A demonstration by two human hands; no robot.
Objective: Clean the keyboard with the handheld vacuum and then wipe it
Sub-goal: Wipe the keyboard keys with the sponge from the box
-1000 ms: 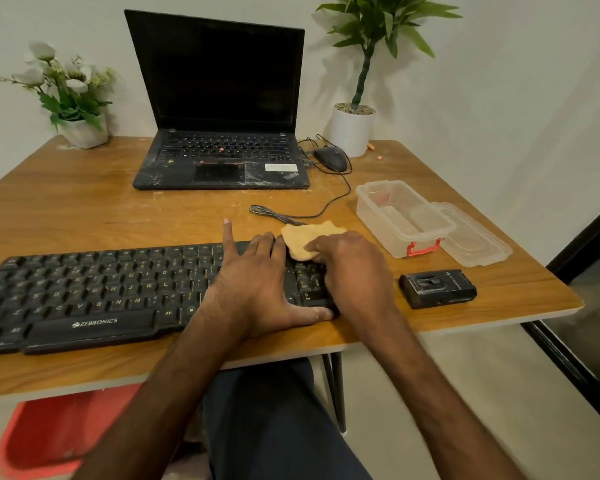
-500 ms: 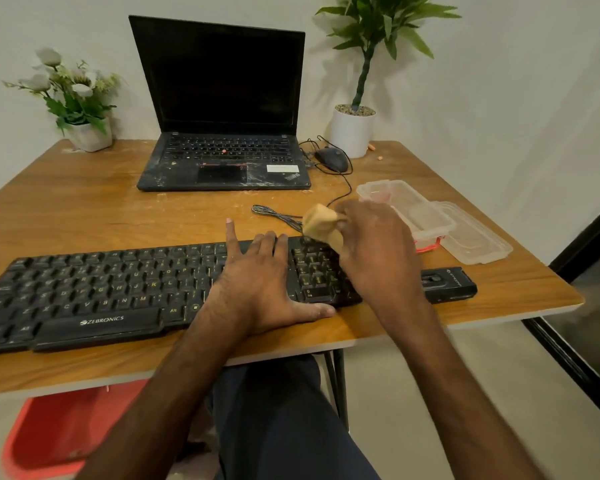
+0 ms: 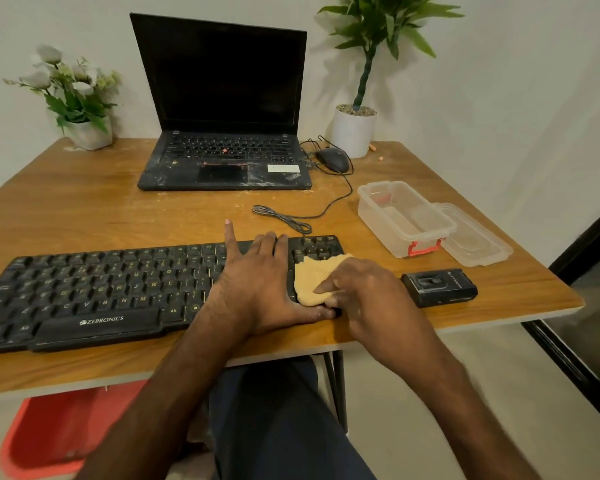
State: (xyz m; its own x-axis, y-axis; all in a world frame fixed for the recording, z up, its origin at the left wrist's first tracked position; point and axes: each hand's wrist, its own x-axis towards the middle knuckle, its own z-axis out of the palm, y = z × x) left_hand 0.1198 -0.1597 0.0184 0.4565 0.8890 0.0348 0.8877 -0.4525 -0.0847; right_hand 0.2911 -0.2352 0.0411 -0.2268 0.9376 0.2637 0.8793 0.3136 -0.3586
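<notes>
A black keyboard (image 3: 94, 292) lies along the table's front edge. My left hand (image 3: 257, 285) rests flat on its right part, fingers spread and pointing away from me. My right hand (image 3: 357, 292) holds a yellow cloth (image 3: 312, 275) down on the number pad, fingers bent over it and thumb at its near edge. The cloth hides most of the number pad. A small black handheld vacuum (image 3: 439, 287) lies on the table just right of the keyboard, untouched.
An open laptop (image 3: 222, 161) stands behind, with a mouse (image 3: 331, 159) and its cable (image 3: 291, 220) to its right. A clear plastic box (image 3: 404, 220) and its lid (image 3: 475, 240) sit at right. Two potted plants (image 3: 87, 133) (image 3: 354, 129) stand by the wall. A red bin (image 3: 63, 431) is under the table.
My right hand had lifted the bunched cloth above the keyboard's far right corner; it has now come back down and spread it on the number pad. The left hand stayed put.
</notes>
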